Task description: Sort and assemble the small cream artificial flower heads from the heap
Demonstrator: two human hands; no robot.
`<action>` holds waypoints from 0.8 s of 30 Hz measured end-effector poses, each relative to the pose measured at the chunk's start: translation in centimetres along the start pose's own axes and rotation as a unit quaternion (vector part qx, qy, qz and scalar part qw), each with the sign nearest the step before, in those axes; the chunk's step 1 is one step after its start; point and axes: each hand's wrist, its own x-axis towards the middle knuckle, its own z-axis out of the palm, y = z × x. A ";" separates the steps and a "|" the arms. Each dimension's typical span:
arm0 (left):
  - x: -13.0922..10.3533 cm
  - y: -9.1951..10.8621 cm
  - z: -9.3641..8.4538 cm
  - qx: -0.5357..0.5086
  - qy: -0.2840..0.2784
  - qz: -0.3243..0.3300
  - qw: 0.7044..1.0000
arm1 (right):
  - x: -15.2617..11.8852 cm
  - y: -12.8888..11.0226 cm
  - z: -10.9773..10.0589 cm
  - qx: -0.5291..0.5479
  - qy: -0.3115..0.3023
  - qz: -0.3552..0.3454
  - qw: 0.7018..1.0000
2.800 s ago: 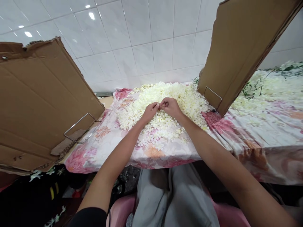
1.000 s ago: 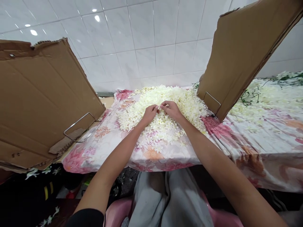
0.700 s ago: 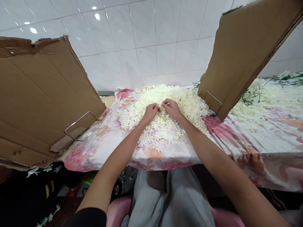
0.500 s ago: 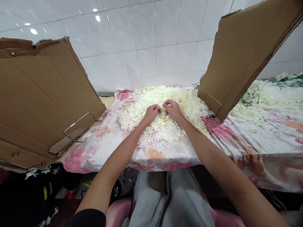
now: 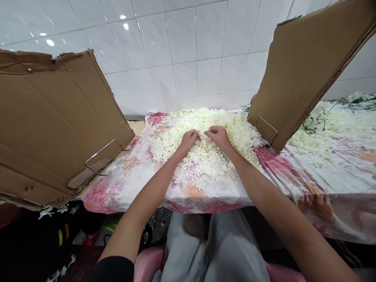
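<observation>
Facing each other over white flower heap [image 5: 205, 154], on floral cloth [image 5: 138, 174] between cardboard panels [image 5: 299, 70]: person's left hand [image 5: 189, 140], right hand [image 5: 219, 136], fingertips narrow; whether pinching blossoms, cannot tell. Dark marks [image 5: 29, 188] low on left panel [image 5: 53, 125], illegible.

**One wide view from the head, forward and down**

It looks from above and behind the fingers [image 5: 216, 131], facing the tiled wall [image 5: 182, 43] beyond them, far enough back to show the lap [image 5: 220, 246] below them and cardboard panels [image 5: 305, 74] either side.
</observation>
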 end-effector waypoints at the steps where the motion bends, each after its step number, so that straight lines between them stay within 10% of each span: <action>1: 0.0 0.0 0.0 -0.002 0.001 0.003 1.000 | -0.1 -0.1 0.1 0.008 -0.012 -0.010 1.000; 24: 0.6 -1.3 0.2 0.018 -0.011 0.038 0.999 | 0.3 0.4 0.4 -0.039 -0.049 -0.052 0.997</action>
